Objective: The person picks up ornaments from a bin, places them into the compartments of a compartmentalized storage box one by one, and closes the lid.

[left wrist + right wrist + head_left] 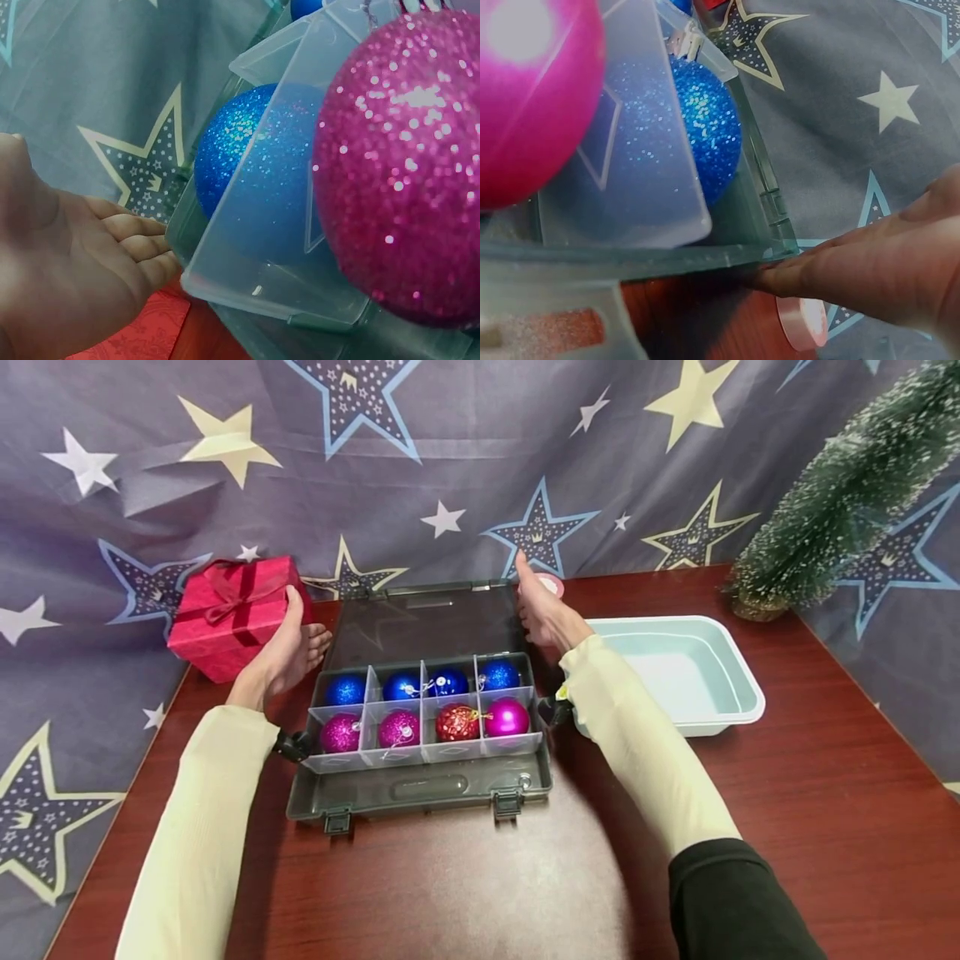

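Note:
A dark see-through plastic case (429, 787) stands unlatched on the table, with a clear divider (337, 764) inside. Blue baubles (346, 690) fill its back row; the front row has glittery magenta baubles (341, 732), a red patterned bauble (457, 722) and a shiny pink bauble (507, 717). My left hand (285, 652) is to the left of the case, fingers extended and palm facing inward. On the other side, my right hand (546, 610) mirrors it with straight fingers. Both wrist views show fingertips close to the case's corners; contact cannot be made out.
A red gift box (232, 622) with a ribbon stands at the back left, just behind my left hand. To the right is a pale blue tub (738, 714). A roll of tape (552, 585) lies behind my right hand. A small frosted tree (832, 510) stands at the back right.

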The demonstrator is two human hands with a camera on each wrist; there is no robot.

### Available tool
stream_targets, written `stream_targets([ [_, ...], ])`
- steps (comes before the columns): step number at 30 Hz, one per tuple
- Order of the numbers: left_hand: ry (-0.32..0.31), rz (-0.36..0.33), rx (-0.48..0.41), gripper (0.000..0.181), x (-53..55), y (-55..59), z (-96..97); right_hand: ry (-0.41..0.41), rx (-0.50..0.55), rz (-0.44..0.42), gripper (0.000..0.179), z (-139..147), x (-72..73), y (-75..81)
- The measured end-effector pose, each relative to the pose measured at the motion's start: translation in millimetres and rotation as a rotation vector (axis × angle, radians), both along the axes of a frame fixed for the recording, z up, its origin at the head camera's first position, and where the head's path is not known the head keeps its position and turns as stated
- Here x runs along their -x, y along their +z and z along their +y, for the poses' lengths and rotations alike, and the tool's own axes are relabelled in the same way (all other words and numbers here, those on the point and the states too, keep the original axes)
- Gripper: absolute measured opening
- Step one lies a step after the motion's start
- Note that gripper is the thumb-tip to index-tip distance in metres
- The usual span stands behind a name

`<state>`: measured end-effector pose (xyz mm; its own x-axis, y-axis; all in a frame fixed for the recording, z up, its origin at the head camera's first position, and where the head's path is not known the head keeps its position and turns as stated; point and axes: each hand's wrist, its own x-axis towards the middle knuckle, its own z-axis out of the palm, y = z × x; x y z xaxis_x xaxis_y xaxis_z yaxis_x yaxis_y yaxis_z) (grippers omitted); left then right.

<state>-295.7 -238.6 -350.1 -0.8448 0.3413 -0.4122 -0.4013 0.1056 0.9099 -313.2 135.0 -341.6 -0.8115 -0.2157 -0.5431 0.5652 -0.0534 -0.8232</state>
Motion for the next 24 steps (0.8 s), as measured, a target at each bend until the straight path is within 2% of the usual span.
stream_targets([
  [10,0.029,-0.012,-0.002,0.114,2.9,-1.0,-0.9,-0.02,0.023,0.018,0.098,2.7,-0.8,-3.5],
  [18,0.075,-0.03,-0.05,0.114,3.7,-1.4,-2.1,-0.038,0.042,0.044,0.097,-0.4,-1.8,-3.2],
  [24,0.085,-0.029,-0.075,0.113,1.8,1.5,-2.4,-0.032,0.039,0.076,0.094,0.3,-4.1,0.3],
])
